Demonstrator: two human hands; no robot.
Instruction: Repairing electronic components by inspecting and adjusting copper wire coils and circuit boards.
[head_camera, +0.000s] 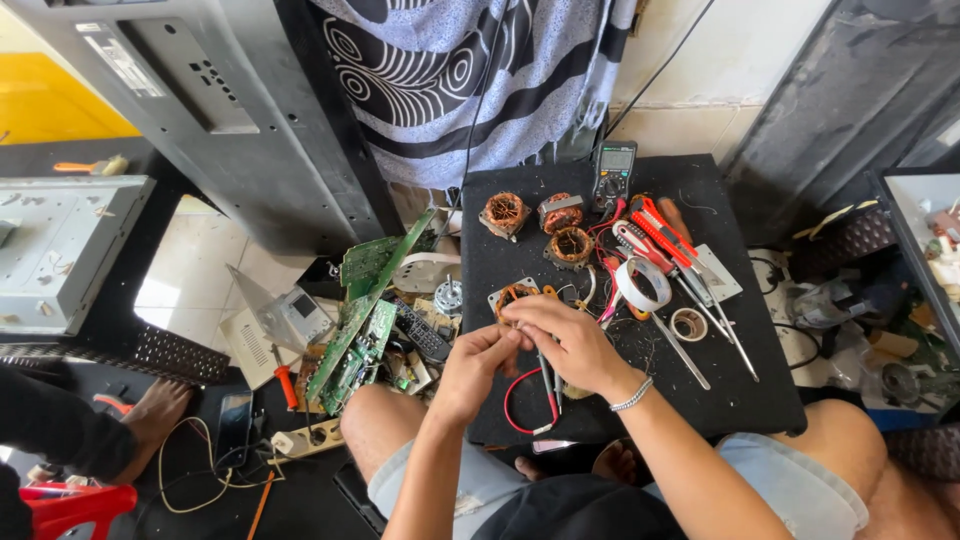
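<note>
Here, four copper-wound coils sit on my black work mat (720, 400): three loose coils (505, 212) at its far edge and a fourth coil (513, 297) on a small metal plate right under my fingers. One multimeter (613, 172) stands beyond them, two tape rolls (642, 284) lie to the right, and one red wire (515, 400) loops below my wrists. My left hand (472, 365) comes up from below, fingertips pinched at that coil. My right hand (570, 340) curls over it, fingers closed on its winding, a bracelet (632, 395) at the wrist.
</note>
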